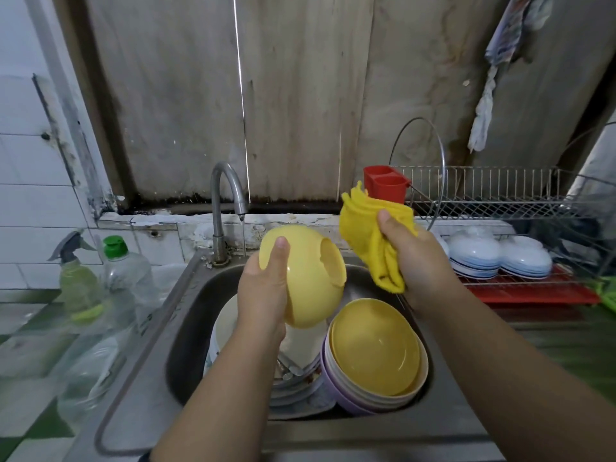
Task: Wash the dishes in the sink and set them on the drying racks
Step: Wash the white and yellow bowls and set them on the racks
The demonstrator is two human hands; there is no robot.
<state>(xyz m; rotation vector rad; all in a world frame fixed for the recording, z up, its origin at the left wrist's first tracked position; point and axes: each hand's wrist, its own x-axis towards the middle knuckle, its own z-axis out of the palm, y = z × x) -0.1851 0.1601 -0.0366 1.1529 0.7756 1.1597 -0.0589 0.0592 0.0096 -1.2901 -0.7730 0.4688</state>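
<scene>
The person's two bare arms reach in from the bottom edge, where they are cut off. Under them sits the metal sink (186, 315). The left hand (263, 291) holds a pale yellow bowl (310, 278) up over the sink, thumb flat on the outside and the other fingers hidden behind it. The bowl is tipped on its side with its open mouth facing right. The right hand (413, 258) squeezes a bunched yellow cloth (370, 235), held just to the right of the bowl and not touching it.

Down in the sink a stack of bowls (376, 355) stands on the right, a yellow one on top and purple ones under it. To its left lie white plates (296, 381), partly hidden by the left arm; something dark is on them, maybe food scraps, but it is too blurry to tell. The tap (226, 201) curves over the back of the sink, and a thin stream of water seems to run from it.

On the right stands a wire drying rack (493, 198) with a red cup holder (386, 186) at its near end. Below it, white bowls (500, 255) lie upside down on a red tray (533, 291). On the left are a spray bottle (78, 278) and a clear bottle with a green cap (121, 278), both blurry.
</scene>
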